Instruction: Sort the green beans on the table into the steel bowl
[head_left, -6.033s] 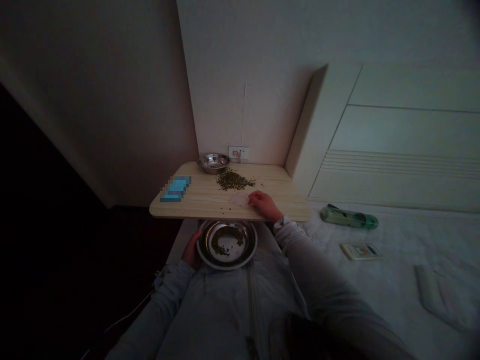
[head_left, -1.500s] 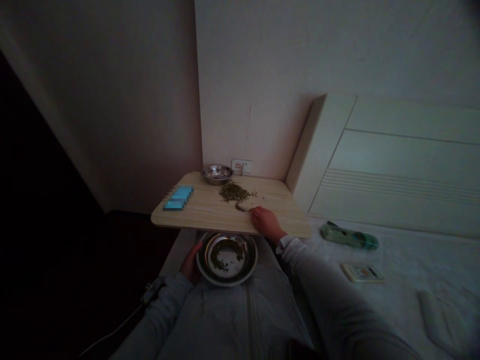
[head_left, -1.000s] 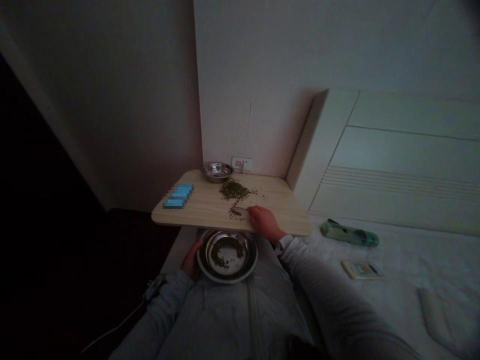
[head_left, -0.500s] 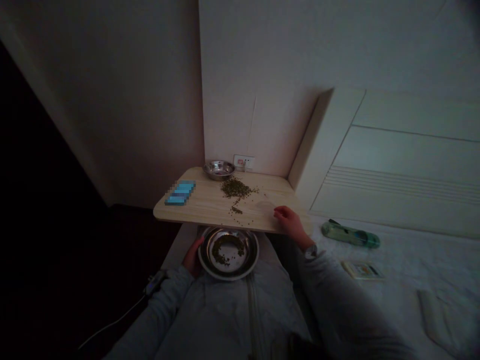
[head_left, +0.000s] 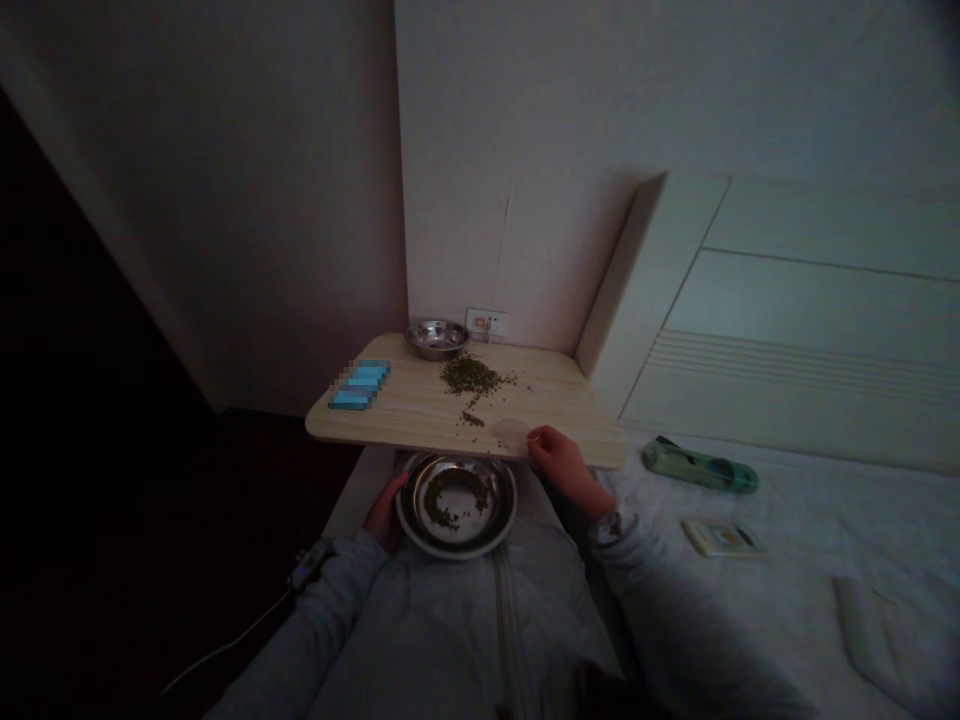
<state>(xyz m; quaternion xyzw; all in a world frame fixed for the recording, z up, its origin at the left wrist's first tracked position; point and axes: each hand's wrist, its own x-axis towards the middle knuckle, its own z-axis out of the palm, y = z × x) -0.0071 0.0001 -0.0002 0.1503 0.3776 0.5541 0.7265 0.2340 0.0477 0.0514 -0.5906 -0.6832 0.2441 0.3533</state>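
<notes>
My left hand (head_left: pixel 386 513) grips the left rim of a shiny metal bowl (head_left: pixel 497 535), which sits at my lap below the table's front edge. Small green beans (head_left: pixel 444 512) lie in a ring on the bowl's bottom. Over the front right of the table, my right hand (head_left: pixel 556 462) pinches a thin, see-through, rounded plastic piece (head_left: pixel 510 434); its exact kind is unclear. Left of and beyond that piece, a few loose beans (head_left: pixel 472 420) trail from a larger bean pile (head_left: pixel 471 375) on the wood.
The small wooden table (head_left: pixel 405 415) carries a second metal bowl (head_left: pixel 437 340) at the back and a phone with a blurred blue screen (head_left: pixel 361 385) at left. A wall socket (head_left: pixel 486 321) is behind. On the bed at right lie a green bottle (head_left: pixel 699 466) and a booklet-like item (head_left: pixel 724 538).
My right hand has moved left and toward me along the table's front edge, bringing the see-through piece near the loose beans. My left hand and the bowl stay put.
</notes>
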